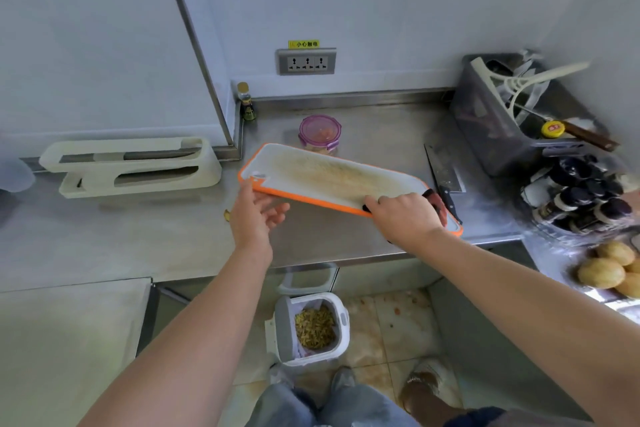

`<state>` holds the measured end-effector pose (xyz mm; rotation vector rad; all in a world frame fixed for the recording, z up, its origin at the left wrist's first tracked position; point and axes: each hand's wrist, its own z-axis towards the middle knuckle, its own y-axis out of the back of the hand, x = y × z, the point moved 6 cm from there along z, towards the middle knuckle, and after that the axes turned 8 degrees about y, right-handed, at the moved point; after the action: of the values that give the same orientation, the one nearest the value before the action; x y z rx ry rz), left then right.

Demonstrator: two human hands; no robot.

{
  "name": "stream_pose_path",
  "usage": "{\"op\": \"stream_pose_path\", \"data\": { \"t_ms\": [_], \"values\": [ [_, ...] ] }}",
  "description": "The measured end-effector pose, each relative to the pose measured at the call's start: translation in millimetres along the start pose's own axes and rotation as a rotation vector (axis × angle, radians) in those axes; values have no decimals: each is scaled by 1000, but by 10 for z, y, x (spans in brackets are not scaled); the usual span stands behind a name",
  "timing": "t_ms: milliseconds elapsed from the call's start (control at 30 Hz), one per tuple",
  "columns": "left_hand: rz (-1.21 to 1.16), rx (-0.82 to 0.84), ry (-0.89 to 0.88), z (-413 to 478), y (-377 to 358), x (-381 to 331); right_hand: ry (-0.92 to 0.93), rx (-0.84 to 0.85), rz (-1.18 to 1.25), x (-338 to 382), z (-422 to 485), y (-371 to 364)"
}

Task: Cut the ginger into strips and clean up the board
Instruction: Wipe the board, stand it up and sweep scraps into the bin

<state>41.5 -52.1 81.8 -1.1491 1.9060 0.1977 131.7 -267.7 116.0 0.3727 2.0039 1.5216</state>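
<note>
Along the steel tabletop (pixel 145 239), which filled most of the view, the white cutting board (pixel 332 173) with its orange rim lay slantwise, its near right corner pushed out past the tabletop's front edge. That position seemed chosen so that whatever was swept off the board would drop straight down. Its surface was bare apart from a yellowish stain down the middle, so the cutting looked finished and the clearing nearly so. On the floor directly below stood the small white bin (pixel 341 315), lid up, holding a heap of yellowish shreds (pixel 315 328) that looked like the ginger. Both hands were at the board's near edge. The right hand (pixel 405 215) had its fingers curled over the edge and gripped it, with something dark under the palm that could not be made out. The left hand (pixel 258 215) was loose and spread just beside the near left corner, thumb up against the rim, steadying rather than clasping. A cleaver (pixel 445 175) lay flat on the tabletop just beyond the board's right end, probably set aside to free both hands. A purple-lidded container (pixel 320 131) stood closed behind the board. One small yellowish scrap (pixel 227 215) lay on the tabletop beside the left wrist, likely yet to be cleared.
</note>
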Motion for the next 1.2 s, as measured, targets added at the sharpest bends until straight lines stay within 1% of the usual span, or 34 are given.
{"op": "stream_pose_path", "data": {
  "t_ms": [100,200,333,433,600,700,833,933,1100,1200],
  "values": [
    [-5,85,-28,-60,-62,-175,36,-67,-3,-31,-2,196],
    [55,169,-52,-112,-122,-302,-12,-207,22,-70,10,339],
    [141,236,-34,-172,-228,-382,-98,-417,230,-110,64,608],
    [209,242,-21,-168,-245,-411,-180,-483,392,-117,189,761],
    [309,192,-22,-99,-115,-549,-303,-614,637,45,428,863],
    [352,183,-30,-2,-38,-681,-338,-648,742,190,589,881],
    [415,194,-54,158,-16,-885,-355,-649,798,272,834,891],
    [461,224,-73,277,-39,-1011,-372,-680,855,358,1044,918],
    [507,268,-125,510,-129,-1210,-356,-732,815,516,1429,933],
    [547,312,-164,631,-209,-1330,-379,-739,799,514,1641,905]
  ]
}}
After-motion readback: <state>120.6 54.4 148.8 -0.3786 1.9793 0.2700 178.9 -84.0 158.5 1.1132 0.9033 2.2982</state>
